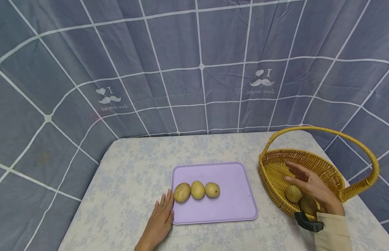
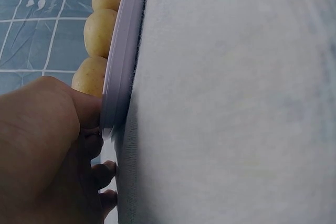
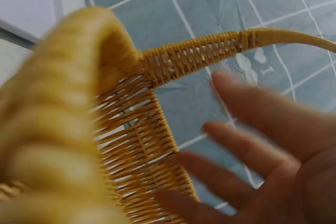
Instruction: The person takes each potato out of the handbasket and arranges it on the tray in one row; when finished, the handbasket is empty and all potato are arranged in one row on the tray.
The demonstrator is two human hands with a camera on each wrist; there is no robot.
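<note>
Three potatoes [image 1: 197, 190] lie in a row on the left part of a lilac tray [image 1: 226, 209]; the left wrist view shows these potatoes [image 2: 100, 32] above the tray's rim [image 2: 123, 51]. My left hand [image 1: 160, 216] rests flat on the table with fairly straight fingers, touching the tray's left edge. My right hand [image 1: 318, 186] reaches into a yellow wicker basket [image 1: 273, 184], fingers spread and holding nothing. Below it in the basket are a potato [image 1: 292, 193] and a darker, shaded round one [image 1: 308, 205], partly covered by the wrist. In the right wrist view the hand [image 3: 262, 161] is blurred.
The basket's tall arched handle [image 1: 332, 130] rises above the right hand and forearm. A pale floral cloth [image 1: 125, 174] covers the table. Behind and at both sides hangs a blue-grey checked curtain [image 1: 182, 87]. A dark strap [image 1: 309, 223] circles the right wrist.
</note>
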